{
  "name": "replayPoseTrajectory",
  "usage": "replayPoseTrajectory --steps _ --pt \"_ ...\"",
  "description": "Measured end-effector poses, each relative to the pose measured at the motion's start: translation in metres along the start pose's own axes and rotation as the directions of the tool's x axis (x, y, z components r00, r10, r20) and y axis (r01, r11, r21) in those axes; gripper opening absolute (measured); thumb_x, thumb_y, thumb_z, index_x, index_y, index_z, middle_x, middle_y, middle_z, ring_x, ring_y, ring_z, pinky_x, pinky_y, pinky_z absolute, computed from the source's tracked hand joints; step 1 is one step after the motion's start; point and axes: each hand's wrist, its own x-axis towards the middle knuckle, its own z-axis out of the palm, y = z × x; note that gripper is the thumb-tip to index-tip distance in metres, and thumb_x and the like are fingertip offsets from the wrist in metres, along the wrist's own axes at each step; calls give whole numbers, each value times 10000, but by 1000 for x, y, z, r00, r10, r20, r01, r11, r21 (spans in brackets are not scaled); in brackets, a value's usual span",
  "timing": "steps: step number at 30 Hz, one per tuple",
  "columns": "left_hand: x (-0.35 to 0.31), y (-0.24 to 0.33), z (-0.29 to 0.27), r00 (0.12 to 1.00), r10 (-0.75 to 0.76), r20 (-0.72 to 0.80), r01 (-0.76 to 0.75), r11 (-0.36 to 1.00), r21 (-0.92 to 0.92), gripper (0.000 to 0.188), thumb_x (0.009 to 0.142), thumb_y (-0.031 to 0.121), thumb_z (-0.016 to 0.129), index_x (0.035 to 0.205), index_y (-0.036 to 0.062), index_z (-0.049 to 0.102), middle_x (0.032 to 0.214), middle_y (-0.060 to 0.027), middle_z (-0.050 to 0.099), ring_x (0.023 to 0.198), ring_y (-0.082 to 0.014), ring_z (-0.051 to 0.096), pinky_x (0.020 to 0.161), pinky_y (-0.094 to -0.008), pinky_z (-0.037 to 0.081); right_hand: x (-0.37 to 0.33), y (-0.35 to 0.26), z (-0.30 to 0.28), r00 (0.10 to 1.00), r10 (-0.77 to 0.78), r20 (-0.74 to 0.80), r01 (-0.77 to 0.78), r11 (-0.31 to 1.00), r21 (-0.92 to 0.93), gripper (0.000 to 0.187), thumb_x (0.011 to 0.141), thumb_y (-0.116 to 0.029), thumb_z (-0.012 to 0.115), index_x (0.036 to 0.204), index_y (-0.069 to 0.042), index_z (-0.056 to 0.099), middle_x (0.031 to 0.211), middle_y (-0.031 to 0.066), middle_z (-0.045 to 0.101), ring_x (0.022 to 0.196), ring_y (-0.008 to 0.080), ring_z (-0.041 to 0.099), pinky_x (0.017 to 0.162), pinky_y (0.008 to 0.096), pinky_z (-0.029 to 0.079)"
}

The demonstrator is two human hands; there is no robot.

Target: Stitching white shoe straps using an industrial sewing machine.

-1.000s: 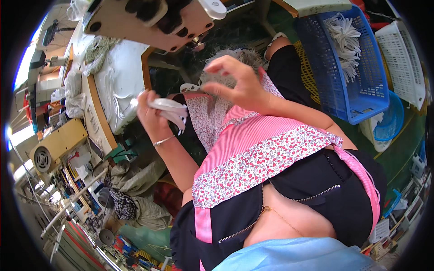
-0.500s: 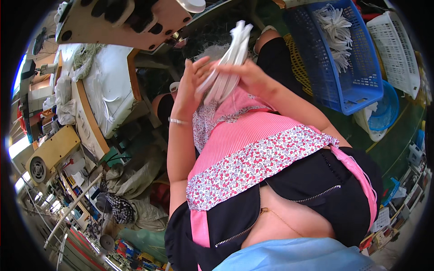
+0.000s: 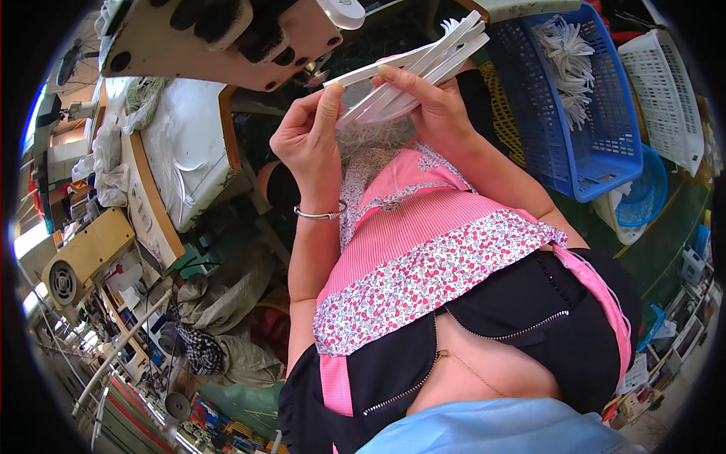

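My right hand (image 3: 442,110) is closed around a bundle of white flat strips (image 3: 455,54), thumb on top. The strips fan out past the hand at both ends. Between the thumb and fingertips of my left hand (image 3: 311,135), the end of a single white strip (image 3: 358,74) is pinched. This strip is drawn away from the bundle and runs across to the right hand. Both hands are raised above my lap, just below the sewing machine (image 3: 227,41). I cannot tell what material the strips are.
A blue plastic basket (image 3: 578,163) at the right holds more white strips (image 3: 567,64). Beside it stand a white basket (image 3: 665,94) and a blue tub (image 3: 646,189). To the left is a worktable (image 3: 185,144) with a thread bundle (image 3: 144,106) and loose strips.
My left hand has gone from open beside the bundle to pinching one strip's end. The right hand and bundle have moved right, and the bundle now tilts farther right.
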Motion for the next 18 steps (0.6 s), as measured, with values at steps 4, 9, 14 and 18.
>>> replayPoseTrajectory --steps 4,9,14,18 --pt "5 9 9 993 43 -111 -40 999 30 150 854 102 771 887 -36 723 743 -20 668 665 -47 580 609 -165 423 -1 -2 6 1000 -1 -9 2 999 52 209 883 -73 670 1073 12 682 925 96 722 867 158 687 802 286 541" --pt "7 9 8 991 23 -129 -20 1000 23 142 854 121 769 888 -14 741 733 -30 683 637 -47 562 576 -178 394 -1 0 7 1000 27 16 -27 999 18 209 906 -125 672 1086 -18 684 977 119 724 952 163 679 901 305 515" --pt "8 9 5 992 14 -128 -11 1000 23 142 851 118 770 896 -14 742 747 -42 698 632 -48 572 578 -180 408 -1 3 7 999 31 25 -32 998 47 214 908 -131 670 1093 -25 683 985 115 722 957 162 679 904 303 512" --pt "10 13 3 994 5 -114 1 999 50 132 842 110 777 875 -11 739 731 -31 688 637 -46 574 579 -175 412 4 2 10 1000 11 11 -12 998 62 193 893 -83 662 1057 18 670 936 110 721 890 163 690 807 282 548"
